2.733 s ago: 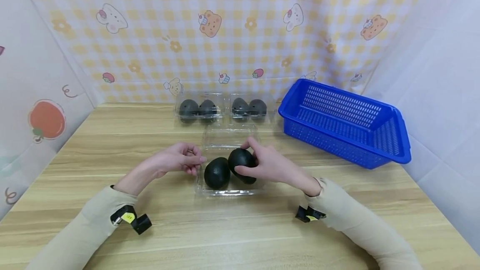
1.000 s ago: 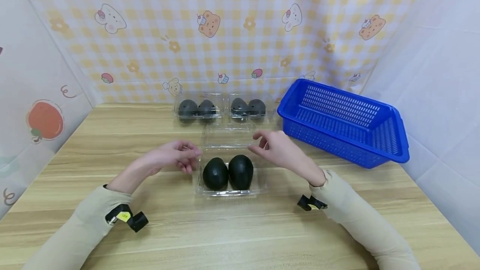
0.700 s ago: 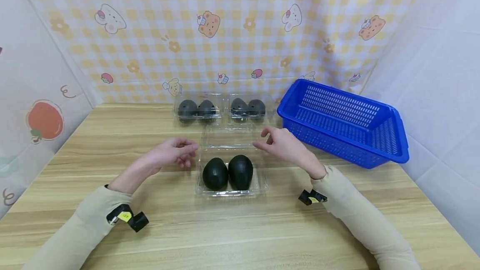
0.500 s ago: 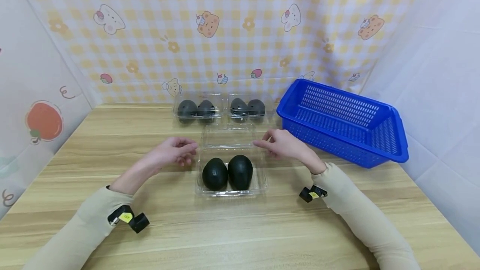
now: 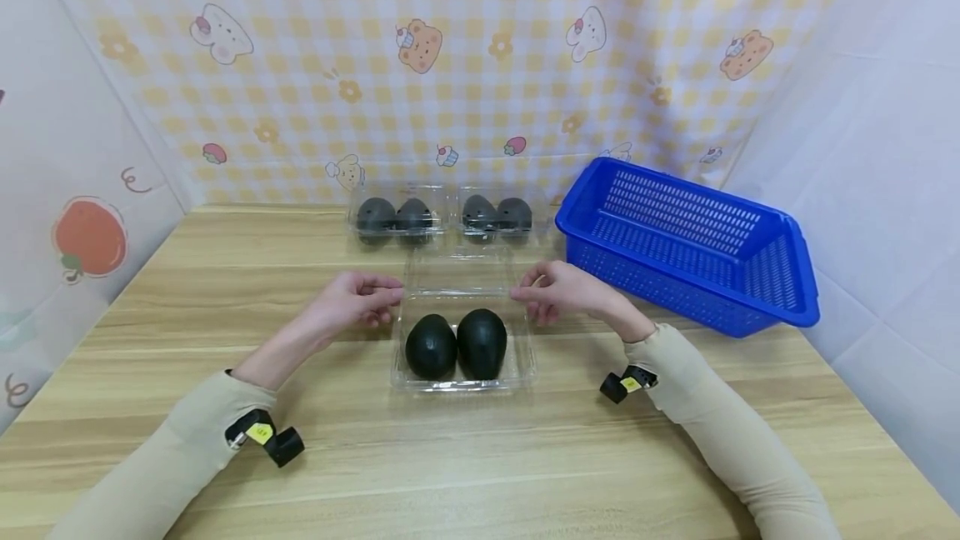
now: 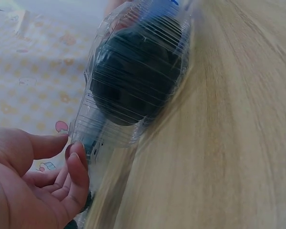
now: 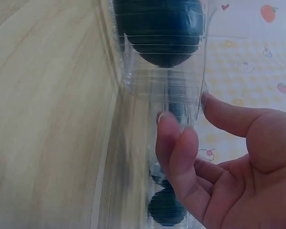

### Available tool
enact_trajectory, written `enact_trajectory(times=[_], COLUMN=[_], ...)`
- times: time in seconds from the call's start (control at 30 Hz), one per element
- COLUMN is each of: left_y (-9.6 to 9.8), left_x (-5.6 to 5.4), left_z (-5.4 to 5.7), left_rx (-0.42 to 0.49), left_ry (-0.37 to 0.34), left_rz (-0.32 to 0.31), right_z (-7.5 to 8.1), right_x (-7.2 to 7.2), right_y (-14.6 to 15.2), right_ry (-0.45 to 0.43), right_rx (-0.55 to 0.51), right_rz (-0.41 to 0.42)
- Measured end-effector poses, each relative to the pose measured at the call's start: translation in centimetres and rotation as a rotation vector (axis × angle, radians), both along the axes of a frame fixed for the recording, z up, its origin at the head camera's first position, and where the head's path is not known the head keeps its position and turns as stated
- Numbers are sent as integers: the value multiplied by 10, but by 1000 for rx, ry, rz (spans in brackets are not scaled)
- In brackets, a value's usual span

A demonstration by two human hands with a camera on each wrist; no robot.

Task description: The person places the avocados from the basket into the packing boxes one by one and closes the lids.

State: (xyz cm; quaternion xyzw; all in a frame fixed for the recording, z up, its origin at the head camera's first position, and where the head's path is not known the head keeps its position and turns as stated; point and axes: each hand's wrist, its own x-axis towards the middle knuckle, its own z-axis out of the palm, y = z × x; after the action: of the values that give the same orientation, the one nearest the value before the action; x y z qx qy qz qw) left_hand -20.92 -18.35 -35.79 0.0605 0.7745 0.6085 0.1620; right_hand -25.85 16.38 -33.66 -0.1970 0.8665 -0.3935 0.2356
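Note:
A clear plastic clamshell container (image 5: 519, 367) stands in the middle of the table with its lid (image 5: 460, 270) folded back. Inside the base, two dark avocados lie side by side: a left avocado (image 5: 431, 347) and a right avocado (image 5: 482, 345). My left hand (image 5: 352, 304) pinches the back left corner near the hinge; in the left wrist view its thumb and finger meet at the plastic edge. My right hand (image 5: 562, 288) is at the opposite back corner. In the right wrist view its thumb (image 7: 229, 114) and curled fingers lie either side of the container's edge.
Two closed clear containers, a left one (image 5: 356, 227) and a right one (image 5: 542, 227), each with two avocados, stand at the back by the checked cloth (image 5: 480, 98). A blue perforated basket (image 5: 652, 280) sits at the back right on the wooden table (image 5: 450, 473).
Earlier my right hand held the right avocado, then released it in the container and withdrew. Both hands have since moved in to the container's back corners.

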Motion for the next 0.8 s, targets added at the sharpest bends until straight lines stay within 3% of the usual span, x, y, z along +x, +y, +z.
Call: enact_trajectory(times=[0.4, 0.8], left_y=[-3, -6], left_x=[-2, -1], left_z=[-1, 4], left_rx=[25, 9], left_ry=[-32, -18], left_rz=[-42, -141], right_z=[4, 4], right_x=[-1, -2], right_y=[4, 6], right_ry=[-178, -200], right_rx=[-100, -147], right_rz=[38, 100])
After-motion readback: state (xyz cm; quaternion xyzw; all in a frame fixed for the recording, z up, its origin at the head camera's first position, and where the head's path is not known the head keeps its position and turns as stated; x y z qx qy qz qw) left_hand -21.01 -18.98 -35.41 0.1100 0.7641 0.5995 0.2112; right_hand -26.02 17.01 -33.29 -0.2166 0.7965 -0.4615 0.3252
